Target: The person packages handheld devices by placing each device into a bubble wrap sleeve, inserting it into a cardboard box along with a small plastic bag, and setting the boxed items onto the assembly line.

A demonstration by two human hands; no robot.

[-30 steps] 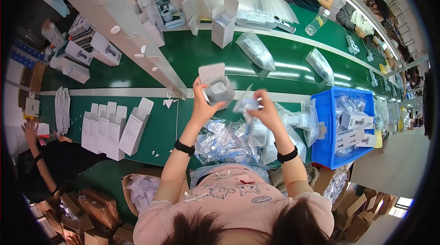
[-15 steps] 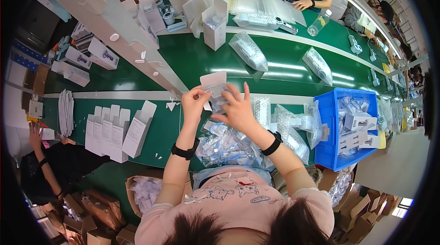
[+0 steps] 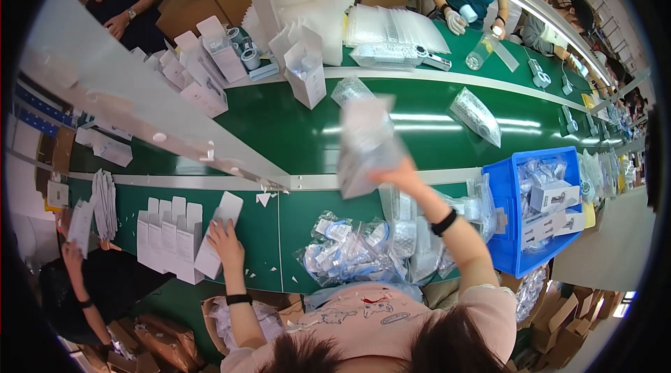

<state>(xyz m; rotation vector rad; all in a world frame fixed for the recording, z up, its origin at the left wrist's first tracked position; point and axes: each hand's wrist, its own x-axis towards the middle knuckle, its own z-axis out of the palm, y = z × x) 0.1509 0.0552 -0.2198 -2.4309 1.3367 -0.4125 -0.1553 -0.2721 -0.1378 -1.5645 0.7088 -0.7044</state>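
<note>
My right hand [image 3: 400,176] grips the lower end of an open white carton [image 3: 360,141], smeared by motion, above the near edge of the green belt [image 3: 272,132]. What is inside the carton cannot be made out. On the left, my left hand [image 3: 228,242] is closed over the edge of another open white carton [image 3: 208,260], at the right end of a row of upright open cartons [image 3: 168,240]. A heap of small clear plastic packets [image 3: 344,246] with white and blue contents lies in front of me. Bubble-wrap pouches [image 3: 423,261] lie to its right.
A blue bin [image 3: 498,223] with bagged items and printed boxes stands at the right. Bubble-wrapped items [image 3: 475,116] lie on the belt. A slanted white metal post [image 3: 175,121] crosses at the left. Co-workers sit across the belt and at the left.
My right hand has moved forward and outward with the carton. My left hand has left that carton and moved left onto a carton in the row.
</note>
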